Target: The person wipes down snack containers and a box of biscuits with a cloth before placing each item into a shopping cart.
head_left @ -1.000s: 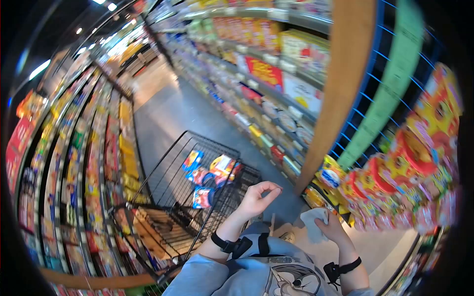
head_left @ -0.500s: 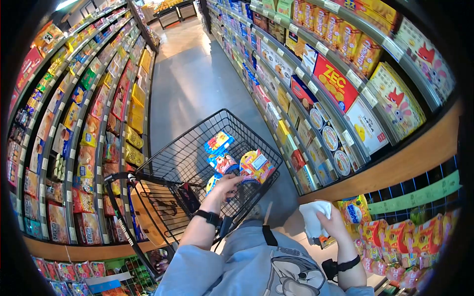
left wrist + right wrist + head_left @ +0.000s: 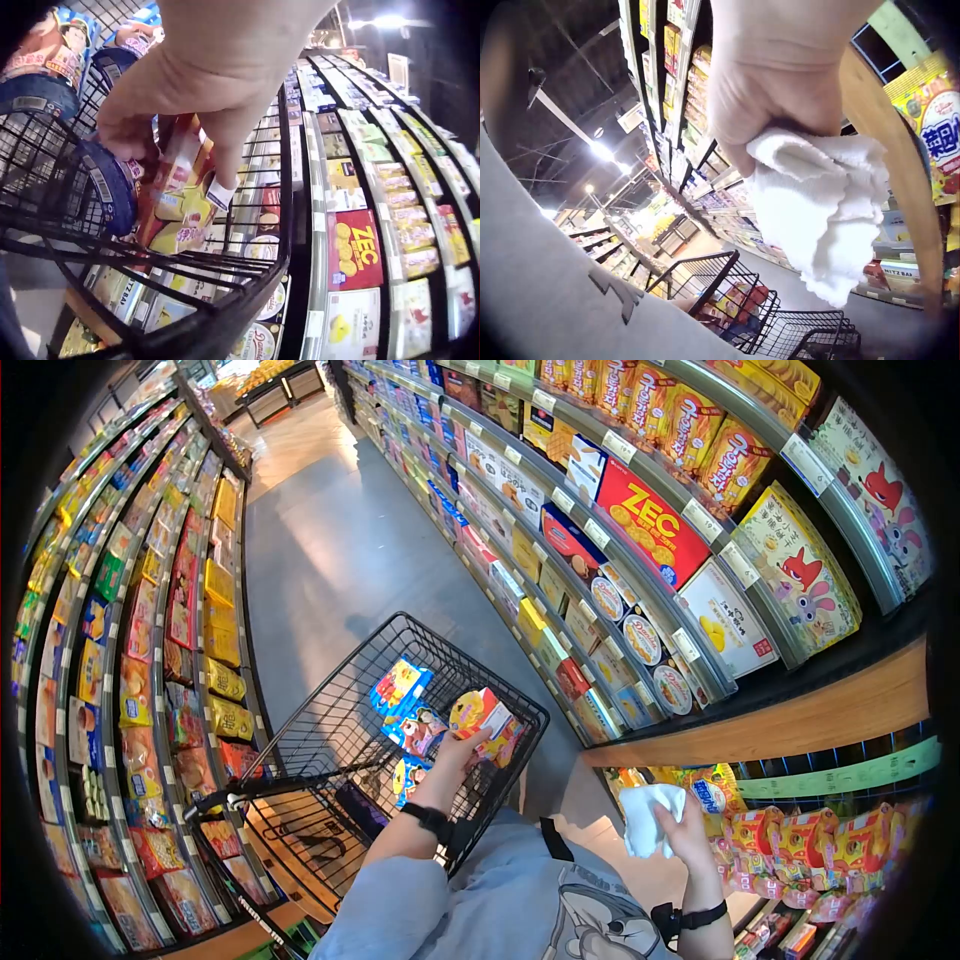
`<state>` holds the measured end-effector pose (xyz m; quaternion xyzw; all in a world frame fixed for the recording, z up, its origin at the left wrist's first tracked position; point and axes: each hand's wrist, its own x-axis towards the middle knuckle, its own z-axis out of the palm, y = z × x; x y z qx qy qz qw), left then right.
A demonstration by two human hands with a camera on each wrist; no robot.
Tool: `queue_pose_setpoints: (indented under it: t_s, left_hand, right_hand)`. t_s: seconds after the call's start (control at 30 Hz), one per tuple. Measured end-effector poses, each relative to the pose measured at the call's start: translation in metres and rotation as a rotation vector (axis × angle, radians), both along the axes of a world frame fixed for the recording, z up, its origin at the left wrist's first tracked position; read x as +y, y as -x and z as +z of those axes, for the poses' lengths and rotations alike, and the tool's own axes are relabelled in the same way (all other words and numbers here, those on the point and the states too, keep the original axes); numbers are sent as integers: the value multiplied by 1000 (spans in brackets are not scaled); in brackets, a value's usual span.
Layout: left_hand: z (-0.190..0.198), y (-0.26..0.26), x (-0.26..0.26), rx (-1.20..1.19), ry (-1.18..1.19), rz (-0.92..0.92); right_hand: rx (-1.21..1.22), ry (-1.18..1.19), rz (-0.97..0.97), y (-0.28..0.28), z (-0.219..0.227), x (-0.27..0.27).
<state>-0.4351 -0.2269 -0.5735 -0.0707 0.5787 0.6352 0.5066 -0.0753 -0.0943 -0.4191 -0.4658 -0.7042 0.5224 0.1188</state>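
My left hand reaches into the black wire shopping cart and grips a red and yellow snack package near the cart's far right corner. In the left wrist view the thumb lies along one side of the package, the fingers on the other. Beside it in the cart lie several blue snack packs; one dark blue round end sits right by my fingers. My right hand holds a folded white cloth, pinched at its edge and hanging down.
Shelves of biscuit boxes, with a red ZEC box, run along the right. Packed snack shelves line the left. Between them the grey aisle floor leads away. Hanging snack bags are close to my right hand.
My left hand has come down from above the cart into it, first near the blue packs, then right onto the red and yellow package. The right hand keeps holding the cloth.
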Motion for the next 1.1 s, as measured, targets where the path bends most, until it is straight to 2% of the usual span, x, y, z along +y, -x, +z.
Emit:
queue_pose_setpoints:
  t_s: [0.03, 0.1, 0.13, 0.17, 0.23, 0.3, 0.37, 0.4, 0.43, 0.47, 0.5, 0.57, 0.6, 0.63, 0.7, 0.77, 0.83, 0.9, 0.93, 0.97, 1.03, 1.07, 1.1]
  left_hand:
    - [5, 4, -2, 1, 3, -6]
    - [12, 13, -12, 270, 46, -40]
    - [40, 12, -13, 363, -140, -31]
    - [51, 15, -16, 368, -138, -32]
    - [71, 22, -23, 584, -186, -151]
    - [100, 15, -24, 579, -174, -179]
    - [123, -1, -18, 509, -413, -169]
    - [126, -10, -15, 537, -441, -242]
    - [140, -23, -10, 521, -511, -313]
    - [139, -33, -5, 556, -544, -394]
    - [137, -44, -1, 590, -582, -480]
    - [160, -78, 6, 491, -591, -549]
    - [166, -93, 9, 429, -568, -526]
    - [170, -107, 11, 366, -544, -512]
    - [184, -114, 15, 437, -426, -652]
    - [176, -123, 23, 621, -516, -762]
    - [171, -139, 24, 624, -524, -782]
    - [184, -152, 36, 806, -618, -804]
    - [201, -162, 40, 775, -614, -827]
    - [216, -173, 41, 743, -604, -846]
    - [219, -189, 52, 818, -640, -904]
    - [219, -196, 57, 886, -665, -944]
    - [222, -204, 61, 892, -674, -955]
  right_hand:
    - [23, 20, -23, 3, 2, -1]
    - [49, 45, -46, 8, 7, -2]
    - [60, 33, -47, 12, 10, -2]
    - [72, 19, -47, 16, 14, -1]
    - [138, -43, -41, 29, 21, -1]
    - [206, -115, -40, 44, 34, -1]
    - [318, -264, -54, 61, 56, -5]
    - [349, -369, -38, 69, 70, -7]
    - [387, -634, 69, 73, 76, -5]
    - [408, -905, 172, 75, 82, -3]
    - [380, -958, 261, 77, 98, -9]
    - [408, -880, 547, 81, 108, -15]
    - [235, -898, 627, 85, 104, -21]
    - [129, -899, 569, 82, 105, -27]
    - [167, -790, 538, 60, 94, -24]
    - [92, -781, 543, 35, 92, -22]
    - [25, -820, 511, 14, 87, -23]
    - [-100, -895, 432, -9, 92, -19]
    - [-207, -933, 396, -21, 95, -18]
    - [-211, -944, 372, -33, 95, -17]
    - [-306, -903, 275, -59, 92, -13]
    - [-205, -880, 116, -71, 86, -9]
    - [-254, -881, -36, -83, 99, -11]
